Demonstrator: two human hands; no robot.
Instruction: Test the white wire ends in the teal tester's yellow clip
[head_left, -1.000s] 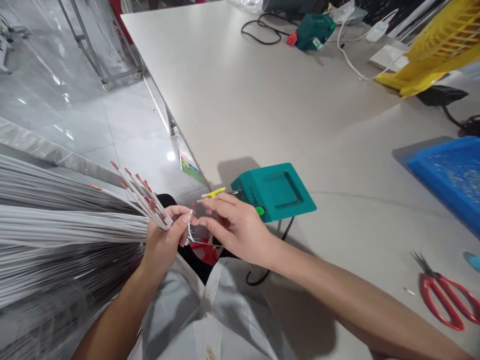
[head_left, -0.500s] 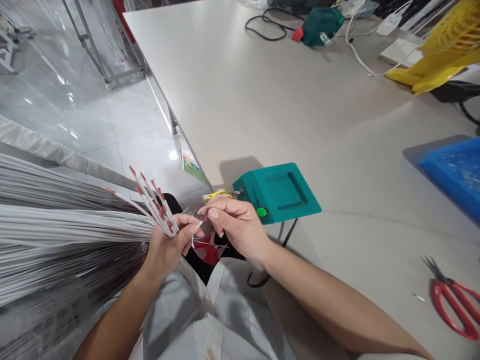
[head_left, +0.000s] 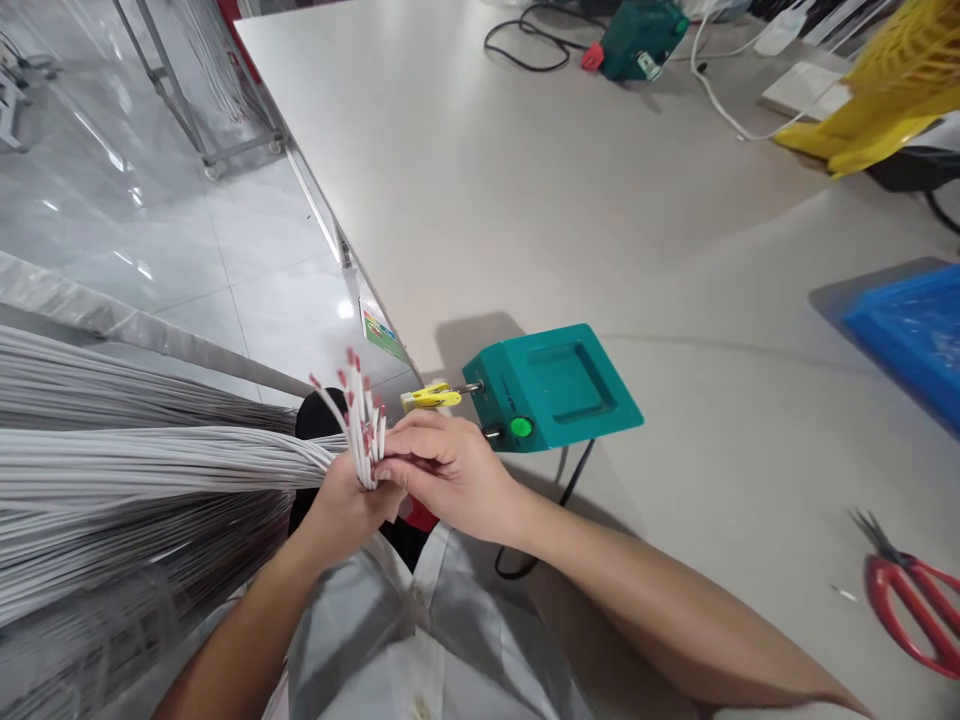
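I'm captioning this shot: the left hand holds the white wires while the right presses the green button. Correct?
Not quite: in the head view, the right hand is at the white wires, not on the green button; the left hand does hold those wires.

Looks like some kind of production workshop tbh, going by those thick bundles of white wire (head_left: 150, 460), long worktable (head_left: 450, 200), red-handled snips (head_left: 896, 562) and green push-button box (head_left: 574, 385)
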